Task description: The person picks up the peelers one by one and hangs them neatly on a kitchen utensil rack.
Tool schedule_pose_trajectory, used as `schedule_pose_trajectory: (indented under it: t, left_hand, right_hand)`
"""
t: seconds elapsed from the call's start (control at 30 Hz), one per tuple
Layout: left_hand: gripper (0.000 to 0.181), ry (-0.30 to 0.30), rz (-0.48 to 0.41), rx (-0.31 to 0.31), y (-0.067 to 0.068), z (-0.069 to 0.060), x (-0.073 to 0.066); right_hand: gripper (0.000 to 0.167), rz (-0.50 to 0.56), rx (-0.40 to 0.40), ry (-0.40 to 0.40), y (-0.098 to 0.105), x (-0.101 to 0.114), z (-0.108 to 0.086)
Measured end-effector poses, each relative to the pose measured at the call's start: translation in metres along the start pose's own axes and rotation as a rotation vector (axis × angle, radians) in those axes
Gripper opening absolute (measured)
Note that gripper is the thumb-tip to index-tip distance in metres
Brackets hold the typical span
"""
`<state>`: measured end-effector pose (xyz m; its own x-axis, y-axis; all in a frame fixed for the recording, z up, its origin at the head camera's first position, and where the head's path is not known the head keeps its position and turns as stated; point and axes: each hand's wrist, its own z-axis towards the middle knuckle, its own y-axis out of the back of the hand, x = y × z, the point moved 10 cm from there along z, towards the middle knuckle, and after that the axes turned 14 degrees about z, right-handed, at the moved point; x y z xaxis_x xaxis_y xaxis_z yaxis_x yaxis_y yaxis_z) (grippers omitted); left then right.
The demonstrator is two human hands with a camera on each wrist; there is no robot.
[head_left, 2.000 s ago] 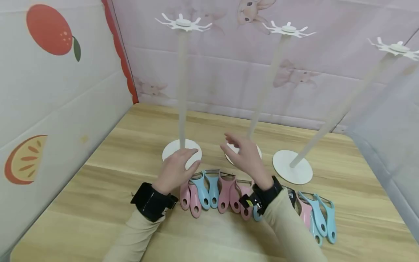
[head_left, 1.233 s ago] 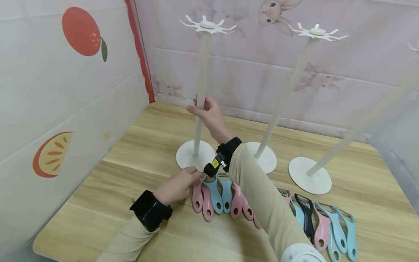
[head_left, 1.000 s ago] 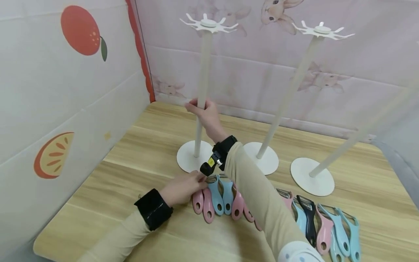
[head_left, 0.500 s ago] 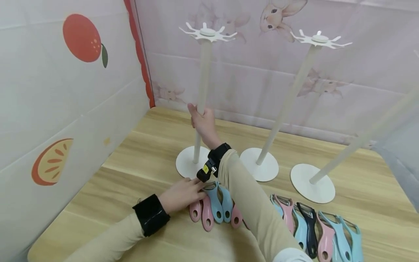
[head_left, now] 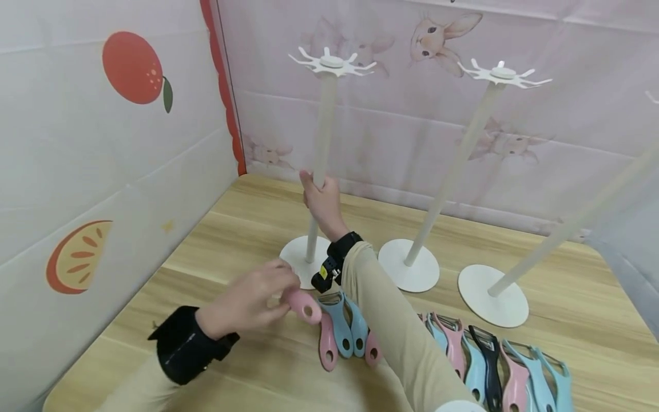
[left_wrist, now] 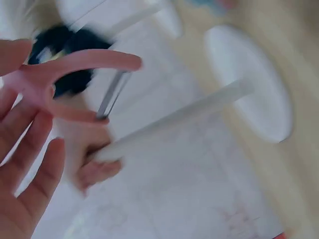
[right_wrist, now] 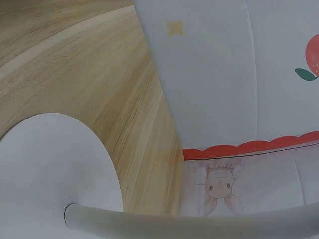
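Note:
A pink Y-shaped peeler (head_left: 302, 305) is pinched in my left hand (head_left: 252, 297), lifted off the table with its handle end toward the row. In the left wrist view the same peeler (left_wrist: 89, 59) shows its metal blade, with thumb and fingers about its handle. My right hand (head_left: 325, 206) grips the pole (head_left: 326, 120) of the leftmost white stand, which has a star of hooks (head_left: 332, 64) on top and a round base (head_left: 296, 257). The right wrist view has that pole (right_wrist: 189, 226) but no fingers. Blue peelers (head_left: 340, 329) and a pink peeler (head_left: 328, 346) lie below the right wrist.
Two more white stands, one with a middle base (head_left: 409, 269) and one with a right base (head_left: 492, 297), stand to the right. Several pink, blue and black peelers, including a black peeler (head_left: 491, 366), lie in a row partly under the right sleeve (head_left: 396, 326). Fabric walls border the table (head_left: 206, 257).
My left hand came to the row's left end, took the end pink peeler and lifted it toward the left. My right hand moved left to the first stand and closed round its pole.

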<state>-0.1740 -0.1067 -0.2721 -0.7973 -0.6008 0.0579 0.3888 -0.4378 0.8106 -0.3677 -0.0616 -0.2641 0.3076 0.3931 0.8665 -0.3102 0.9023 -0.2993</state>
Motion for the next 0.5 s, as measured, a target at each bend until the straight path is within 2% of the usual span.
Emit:
schedule_pose_trajectory:
  t: [0.1,0.2,0.27,0.37,0.5]
  left_hand:
    - [0.030,0.024,0.023,-0.174,0.035,0.014,0.009]
    - [0.030,0.060,0.065,-0.309,0.062,0.025,0.018]
    - [0.029,0.098,0.084,-0.376,0.073,0.033,0.025]
    - [0.025,0.163,0.118,-0.462,0.084,0.046,0.034]
    - [0.035,0.257,0.150,-0.601,0.098,0.066,0.042]
  right_hand:
    - [0.040,0.011,-0.011,0.001,0.002,0.000,0.001]
    - [0.038,0.018,-0.021,0.002,0.003,0.000,0.001]
    - [0.038,0.009,-0.030,0.010,0.005,-0.001,0.002]
    - [0.036,-0.059,-0.053,0.045,0.007,0.001,0.003]
    - [0.030,-0.144,-0.101,0.081,0.009,0.001,0.005]
